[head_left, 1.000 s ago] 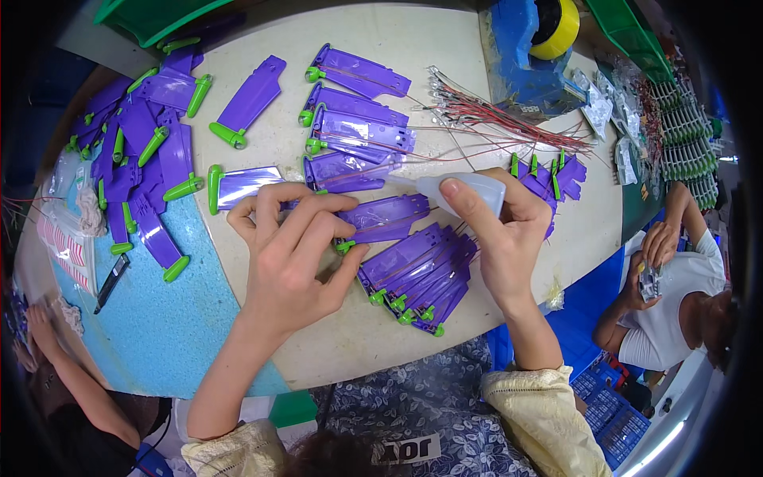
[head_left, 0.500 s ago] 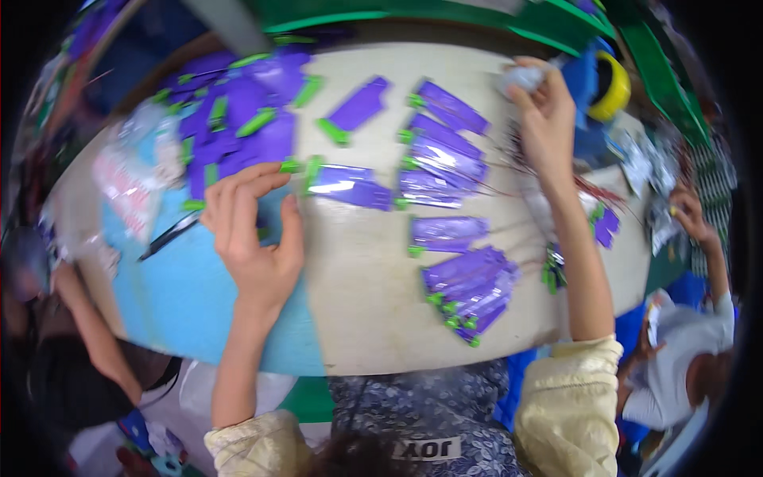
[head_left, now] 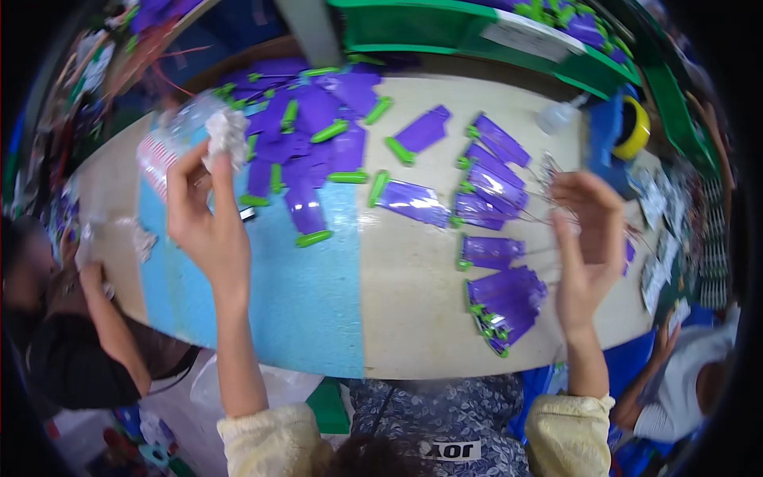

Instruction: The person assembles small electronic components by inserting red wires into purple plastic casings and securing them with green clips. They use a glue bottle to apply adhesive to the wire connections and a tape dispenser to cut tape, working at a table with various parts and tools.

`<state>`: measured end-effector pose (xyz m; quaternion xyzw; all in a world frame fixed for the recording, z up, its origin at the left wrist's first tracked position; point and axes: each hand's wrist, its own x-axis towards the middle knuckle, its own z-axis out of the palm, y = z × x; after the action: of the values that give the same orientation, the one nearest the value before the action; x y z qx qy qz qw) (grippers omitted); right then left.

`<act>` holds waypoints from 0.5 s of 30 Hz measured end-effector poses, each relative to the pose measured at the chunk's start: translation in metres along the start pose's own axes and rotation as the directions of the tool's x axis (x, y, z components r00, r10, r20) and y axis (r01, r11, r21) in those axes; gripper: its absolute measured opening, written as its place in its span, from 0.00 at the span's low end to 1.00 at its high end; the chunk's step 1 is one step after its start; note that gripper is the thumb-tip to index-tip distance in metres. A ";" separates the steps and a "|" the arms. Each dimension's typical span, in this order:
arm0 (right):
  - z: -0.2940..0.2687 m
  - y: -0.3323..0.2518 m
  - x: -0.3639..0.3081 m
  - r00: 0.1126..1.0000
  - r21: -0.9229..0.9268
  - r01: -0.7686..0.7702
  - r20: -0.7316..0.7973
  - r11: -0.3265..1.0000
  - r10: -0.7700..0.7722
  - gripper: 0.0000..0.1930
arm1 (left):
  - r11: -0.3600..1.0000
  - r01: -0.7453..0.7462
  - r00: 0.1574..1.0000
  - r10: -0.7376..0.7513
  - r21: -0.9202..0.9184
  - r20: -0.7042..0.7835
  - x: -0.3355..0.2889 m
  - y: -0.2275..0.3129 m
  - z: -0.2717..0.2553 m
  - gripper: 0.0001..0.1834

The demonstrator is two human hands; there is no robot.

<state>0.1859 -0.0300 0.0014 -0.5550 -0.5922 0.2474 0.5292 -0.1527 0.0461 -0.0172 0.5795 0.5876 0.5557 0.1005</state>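
Note:
My left hand [head_left: 211, 211] is raised over the left of the table, pinching a crumpled white cloth or tissue [head_left: 227, 137]. Below it lies a big heap of flat purple pieces with green ends [head_left: 298, 135]. My right hand [head_left: 592, 230] hovers at the right with curled fingers apart from the thumb, and I see nothing held. It is beside thin wires [head_left: 540, 219] that run from a column of glossy purple pieces [head_left: 493, 183]. More purple pieces are fanned out [head_left: 509, 302] nearer me. Two single ones, a farther piece [head_left: 421, 133] and a nearer piece [head_left: 413, 203], lie mid-table.
A small translucent bottle [head_left: 556, 118] stands at the back right, near a blue holder with a yellow tape roll [head_left: 632, 131]. Green bins [head_left: 413, 28] line the back. A clear plastic bag [head_left: 187, 119] lies at the left. Other people sit on both sides.
My right hand has let go of the bottle and come nearer me. My left hand has moved left and picked up the white cloth or tissue. The view has shifted.

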 end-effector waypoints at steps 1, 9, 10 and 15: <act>0.008 -0.010 -0.006 0.996 0.034 -0.006 0.092 0.999 0.002 0.23 | 0.981 0.068 0.997 -0.061 -0.184 0.046 -0.023 0.031 0.013 0.14; -0.009 -0.001 -0.007 0.975 -0.383 0.220 0.096 0.897 -0.198 0.15 | 0.947 -0.081 0.796 0.249 -0.311 0.551 -0.094 0.087 0.073 0.21; -0.019 0.002 -0.003 0.955 -0.472 0.293 0.104 0.832 -0.277 0.20 | 0.952 -0.149 0.780 0.279 -0.266 0.560 -0.090 0.077 0.077 0.21; -0.002 0.019 -0.003 0.905 -0.371 0.396 0.313 0.840 -0.289 0.12 | 0.878 -0.444 0.629 0.447 -0.177 0.636 -0.081 0.052 0.109 0.16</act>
<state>0.1948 -0.0289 -0.0157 -0.5065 -0.7824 0.0791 0.3538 -0.0156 0.0254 -0.0592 0.8640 0.3508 0.3227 0.1620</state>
